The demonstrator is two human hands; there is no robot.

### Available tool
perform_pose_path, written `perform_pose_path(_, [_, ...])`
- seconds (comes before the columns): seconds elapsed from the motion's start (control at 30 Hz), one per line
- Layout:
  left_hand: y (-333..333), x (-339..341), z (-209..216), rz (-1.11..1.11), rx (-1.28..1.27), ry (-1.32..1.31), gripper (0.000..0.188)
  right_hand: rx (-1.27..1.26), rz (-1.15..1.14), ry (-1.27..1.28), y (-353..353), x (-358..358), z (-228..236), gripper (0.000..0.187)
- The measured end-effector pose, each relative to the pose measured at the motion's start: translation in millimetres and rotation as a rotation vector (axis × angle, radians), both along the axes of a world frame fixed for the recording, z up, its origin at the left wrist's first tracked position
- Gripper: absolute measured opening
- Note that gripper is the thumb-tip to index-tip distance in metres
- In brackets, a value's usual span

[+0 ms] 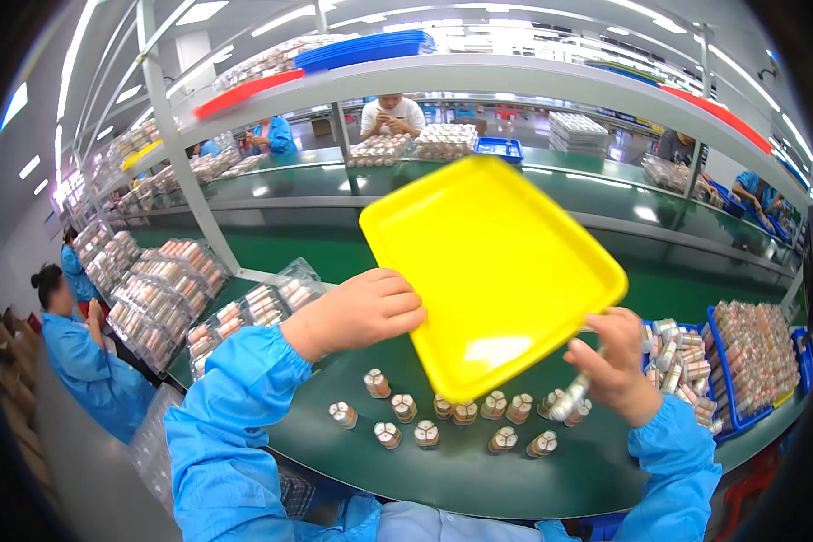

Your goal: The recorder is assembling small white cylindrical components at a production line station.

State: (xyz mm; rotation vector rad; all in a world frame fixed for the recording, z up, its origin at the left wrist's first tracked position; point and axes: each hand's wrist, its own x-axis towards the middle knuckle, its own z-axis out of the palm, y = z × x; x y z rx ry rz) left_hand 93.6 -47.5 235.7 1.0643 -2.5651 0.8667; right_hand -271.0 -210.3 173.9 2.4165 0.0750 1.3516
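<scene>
My left hand (361, 312) is closed on the left edge of a shallow yellow tray (501, 271), which is tilted above the worktable. Beside the tray's lower right corner is my right hand (619, 366), its fingers curled; whether they grip the tray is unclear. A blurred small white-and-silver cylinder (569, 399) shows under the right fingers and appears held in them. Below the tray, several small clusters of white-topped cylinders (426, 434) stand upright on the green table (361, 461). Their sides look orange and silver. The tray hides part of some clusters.
Blue bins (741, 420) at the right hold heaped and packed cylinders. Filled clear plastic trays (244, 316) stand at the left. A metal shelf frame (479, 81) spans overhead. A co-worker in a blue smock (86, 361) stands at left; other people sit across the line.
</scene>
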Motion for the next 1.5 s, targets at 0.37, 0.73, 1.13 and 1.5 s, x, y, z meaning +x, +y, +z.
perform_pose_path(0.37, [72, 16, 37, 0.232, -0.903, 0.467, 0.044, -0.485, -0.134, -0.018, 83, 49, 137, 0.025])
perform_pose_path(0.73, [78, 92, -165, 0.436, -0.723, 1.111, 0.016, -0.230, -0.299, -0.080, -46, 291, 311, 0.022])
perform_pose_path(1.13, [79, 102, -181, 0.407, -0.585, 1.065, 0.029, 0.032, -0.439, -0.046, -108, 435, 323, 0.039])
perform_pose_path(1.5, [75, 116, -195, 0.554, -0.615, 1.014, 0.032, -0.162, -0.125, 0.100, -52, 326, 279, 0.028])
